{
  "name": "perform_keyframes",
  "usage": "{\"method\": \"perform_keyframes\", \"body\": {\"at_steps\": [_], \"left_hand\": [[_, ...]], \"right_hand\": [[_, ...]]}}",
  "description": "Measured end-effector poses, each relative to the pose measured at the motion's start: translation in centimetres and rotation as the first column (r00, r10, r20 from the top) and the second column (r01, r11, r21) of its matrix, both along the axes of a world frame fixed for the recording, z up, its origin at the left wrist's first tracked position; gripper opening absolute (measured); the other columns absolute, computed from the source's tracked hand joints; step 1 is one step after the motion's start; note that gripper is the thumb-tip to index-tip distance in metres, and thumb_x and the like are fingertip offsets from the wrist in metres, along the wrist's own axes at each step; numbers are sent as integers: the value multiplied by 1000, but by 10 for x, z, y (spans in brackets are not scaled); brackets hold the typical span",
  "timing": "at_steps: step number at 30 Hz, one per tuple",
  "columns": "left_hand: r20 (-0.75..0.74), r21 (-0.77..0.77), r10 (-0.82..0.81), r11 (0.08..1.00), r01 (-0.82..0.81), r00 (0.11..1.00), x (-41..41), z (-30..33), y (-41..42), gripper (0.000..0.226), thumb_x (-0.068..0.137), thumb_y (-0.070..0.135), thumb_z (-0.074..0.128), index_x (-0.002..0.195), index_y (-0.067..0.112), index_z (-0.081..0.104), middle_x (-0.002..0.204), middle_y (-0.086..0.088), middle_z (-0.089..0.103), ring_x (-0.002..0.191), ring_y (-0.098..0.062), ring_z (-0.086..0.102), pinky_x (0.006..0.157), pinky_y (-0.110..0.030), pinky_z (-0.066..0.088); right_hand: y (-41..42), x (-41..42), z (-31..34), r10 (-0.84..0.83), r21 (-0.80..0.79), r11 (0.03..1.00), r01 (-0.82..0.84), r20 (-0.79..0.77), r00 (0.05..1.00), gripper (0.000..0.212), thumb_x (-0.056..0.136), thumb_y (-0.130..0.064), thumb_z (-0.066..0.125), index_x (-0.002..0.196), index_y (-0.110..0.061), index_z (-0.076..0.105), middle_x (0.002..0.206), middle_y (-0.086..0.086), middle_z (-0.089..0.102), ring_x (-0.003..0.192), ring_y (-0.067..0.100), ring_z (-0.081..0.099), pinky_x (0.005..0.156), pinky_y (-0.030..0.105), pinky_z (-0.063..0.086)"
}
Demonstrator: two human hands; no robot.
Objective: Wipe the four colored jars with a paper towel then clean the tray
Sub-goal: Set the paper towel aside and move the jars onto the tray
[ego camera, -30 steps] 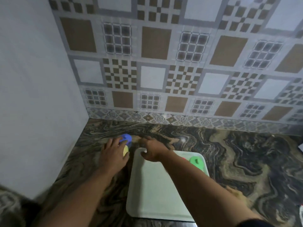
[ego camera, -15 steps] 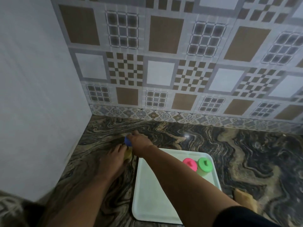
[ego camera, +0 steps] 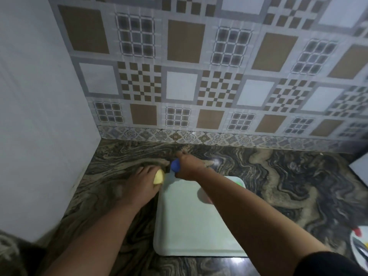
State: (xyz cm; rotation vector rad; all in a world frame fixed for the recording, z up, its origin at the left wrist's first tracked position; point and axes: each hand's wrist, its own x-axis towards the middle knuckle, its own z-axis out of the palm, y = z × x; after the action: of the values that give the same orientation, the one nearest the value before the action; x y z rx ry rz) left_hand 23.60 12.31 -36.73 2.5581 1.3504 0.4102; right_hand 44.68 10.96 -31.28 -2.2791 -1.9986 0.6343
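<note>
A pale green tray [ego camera: 185,226] lies on the marbled counter in front of me. Off its far left corner, my right hand [ego camera: 189,167] grips the blue jar [ego camera: 175,165] from above. My left hand [ego camera: 142,185] holds the yellow jar [ego camera: 158,177] just left of the tray's edge. My right forearm crosses the tray and hides the pink jar; only a sliver of the green jar [ego camera: 239,183] shows at the tray's far right corner. No paper towel is in sight.
The white wall [ego camera: 39,116] closes the left side and the tiled backsplash [ego camera: 199,86] the back. A white plate [ego camera: 361,248] with red and yellow bits sits at the right edge, and a white slab corner [ego camera: 359,169] above it.
My right hand has closed over the blue jar. My left hand now holds the yellow jar more in the open. The camera shifted and my forearm now covers the pink jar and most of the green one.
</note>
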Motion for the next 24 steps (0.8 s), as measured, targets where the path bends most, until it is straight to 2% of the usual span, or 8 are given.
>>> {"method": "perform_keyframes", "body": {"at_steps": [3, 7, 10, 12, 16, 18, 20, 24], "left_hand": [[1, 11, -72, 997, 72, 997, 25, 4, -10, 57, 72, 42, 77, 125, 27, 60, 123, 4, 65, 114, -25, 59, 89, -37, 52], [20, -49, -117, 992, 118, 993, 50, -9, -32, 46, 68, 37, 80, 111, 30, 64, 107, 3, 71, 100, -28, 66, 76, -36, 51], [5, -88, -144, 986, 144, 990, 67, -18, -47, 53, 74, 38, 77, 123, 25, 63, 115, 0, 72, 108, -31, 65, 81, -39, 52], [-18, -89, -156, 984, 154, 988, 76, -17, -50, 54, 79, 37, 74, 129, 23, 61, 122, -1, 70, 113, -31, 64, 85, -40, 50], [-47, -106, -178, 979, 172, 983, 80, -17, -49, 65, 82, 39, 72, 142, 24, 53, 148, 2, 55, 131, -24, 55, 101, -39, 44], [-83, -69, -168, 984, 162, 982, 78, -13, -52, 75, 77, 45, 75, 145, 30, 49, 153, 6, 48, 136, -21, 49, 104, -40, 45], [-102, 17, -153, 988, 156, 983, 79, -9, -52, 80, 66, 53, 78, 139, 29, 55, 147, 3, 54, 131, -24, 53, 94, -46, 52], [-33, 180, -175, 967, 178, 984, 99, 7, -61, 64, 71, 52, 69, 128, 24, 61, 132, -3, 57, 119, -32, 53, 90, -47, 50]], "right_hand": [[-23, 20, 6, -6, -79, 997, 16, 121, 993, 75, 83, -36, 82, 147, -18, 47, 136, 17, 63, 123, 38, 63, 99, 46, 55], [-50, 35, -3, 33, -189, 982, 12, 230, 973, 71, 77, -34, 90, 139, -17, 61, 136, 14, 65, 125, 35, 62, 101, 47, 49], [-69, 37, -15, 2, -221, 974, 46, 214, 977, 73, 74, -30, 92, 138, -17, 57, 137, 13, 63, 128, 33, 59, 117, 65, 34], [-74, 37, -18, -16, -224, 972, 69, 231, 973, 75, 76, -30, 91, 140, -17, 53, 139, 12, 62, 131, 33, 58, 116, 75, 21], [-83, 34, -13, -6, -245, 967, 69, 248, 969, 96, 77, -40, 90, 155, -19, 38, 151, 10, 55, 140, 33, 52, 117, 76, 16], [-90, 35, -11, -37, -199, 976, 89, 255, 966, 103, 75, -48, 90, 158, -23, 34, 153, 9, 52, 142, 34, 50, 118, 73, 16], [-97, 39, -7, -72, -91, 991, 97, 243, 967, 98, 74, -53, 88, 154, -26, 38, 151, 9, 52, 140, 33, 50, 117, 70, 21], [-121, 66, 15, -201, 95, 977, 190, 124, 972, 75, 84, -55, 77, 148, -31, 48, 149, 5, 53, 138, 30, 51, 112, 62, 29]]}}
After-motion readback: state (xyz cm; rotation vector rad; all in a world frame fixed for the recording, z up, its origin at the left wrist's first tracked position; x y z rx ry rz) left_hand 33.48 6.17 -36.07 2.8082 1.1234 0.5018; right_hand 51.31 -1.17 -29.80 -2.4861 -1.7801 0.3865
